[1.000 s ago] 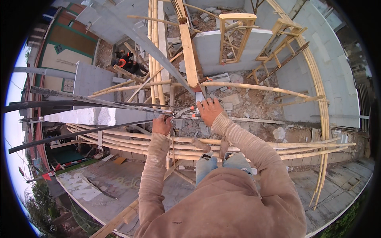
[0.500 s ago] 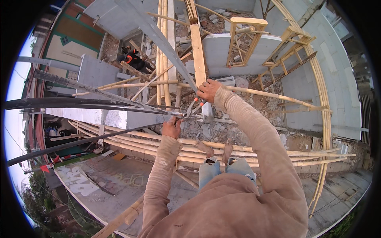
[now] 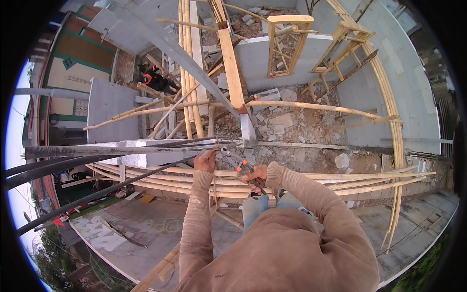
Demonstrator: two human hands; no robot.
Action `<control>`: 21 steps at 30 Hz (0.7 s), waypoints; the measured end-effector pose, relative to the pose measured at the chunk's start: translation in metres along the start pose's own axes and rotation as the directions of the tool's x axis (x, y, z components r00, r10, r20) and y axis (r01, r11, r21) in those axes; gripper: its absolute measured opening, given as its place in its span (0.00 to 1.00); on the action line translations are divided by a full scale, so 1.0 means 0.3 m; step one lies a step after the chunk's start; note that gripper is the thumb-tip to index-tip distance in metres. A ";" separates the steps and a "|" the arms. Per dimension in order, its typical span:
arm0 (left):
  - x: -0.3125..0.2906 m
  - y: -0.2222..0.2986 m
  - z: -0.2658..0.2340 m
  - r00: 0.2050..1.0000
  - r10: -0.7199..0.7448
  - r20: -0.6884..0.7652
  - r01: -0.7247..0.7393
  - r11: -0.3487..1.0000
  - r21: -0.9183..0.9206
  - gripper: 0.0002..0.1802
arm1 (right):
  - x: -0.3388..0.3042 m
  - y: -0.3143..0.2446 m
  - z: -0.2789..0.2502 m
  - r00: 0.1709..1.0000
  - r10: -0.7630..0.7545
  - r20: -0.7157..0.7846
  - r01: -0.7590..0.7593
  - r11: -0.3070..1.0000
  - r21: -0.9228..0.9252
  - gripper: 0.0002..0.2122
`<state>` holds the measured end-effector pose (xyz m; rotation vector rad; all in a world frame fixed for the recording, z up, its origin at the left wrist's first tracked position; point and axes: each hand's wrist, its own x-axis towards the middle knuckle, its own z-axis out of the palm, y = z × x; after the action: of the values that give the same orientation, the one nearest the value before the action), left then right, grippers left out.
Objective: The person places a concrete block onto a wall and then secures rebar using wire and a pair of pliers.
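Note:
My right hand (image 3: 256, 176) is closed around the handles of pincers (image 3: 242, 166), which have orange and dark grips. Their jaws reach up and left to a joint where several dark metal bars (image 3: 121, 155) come together. Beside those jaws, my left hand (image 3: 206, 159) has its fingers pinched at the bar ends; what lies between them is too small to make out. A grey metal beam (image 3: 194, 68) slants down toward a pale post (image 3: 247, 127) just beyond the joint.
Bamboo poles (image 3: 311, 181) run crosswise at my legs. A wooden plank (image 3: 230, 68) stretches away ahead. Rubble (image 3: 287, 121) covers the ground below. A wooden frame (image 3: 291, 46) stands against a grey wall. Another person (image 3: 154, 79) in dark clothes is at the far left.
My right hand has swung the pincers' handles down toward me, from beyond the joint to its near right. The left hand stays by the bar ends. The view has shifted slightly.

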<state>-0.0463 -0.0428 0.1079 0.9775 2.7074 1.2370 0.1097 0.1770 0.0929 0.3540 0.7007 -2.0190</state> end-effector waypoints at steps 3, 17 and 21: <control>0.031 0.108 -0.038 0.989 -0.132 -0.063 0.132 0.991 -0.011 0.08 | 0.000 -0.004 0.018 0.977 -0.105 -0.187 0.072 0.982 -0.175 0.23; 0.081 0.171 -0.066 0.939 -0.320 0.127 0.297 0.940 0.169 0.34 | 0.005 0.087 0.222 0.412 -0.812 -0.414 -0.557 0.135 -0.820 0.27; 0.076 0.189 -0.055 0.969 -0.248 -0.012 0.247 0.956 0.158 0.30 | -0.016 0.040 0.189 0.572 -0.681 -0.457 -0.396 0.259 -0.881 0.20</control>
<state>-0.0384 -0.0138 0.1636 0.6231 2.8473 0.9855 0.1242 0.1411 0.1362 0.4329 2.5690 -1.0018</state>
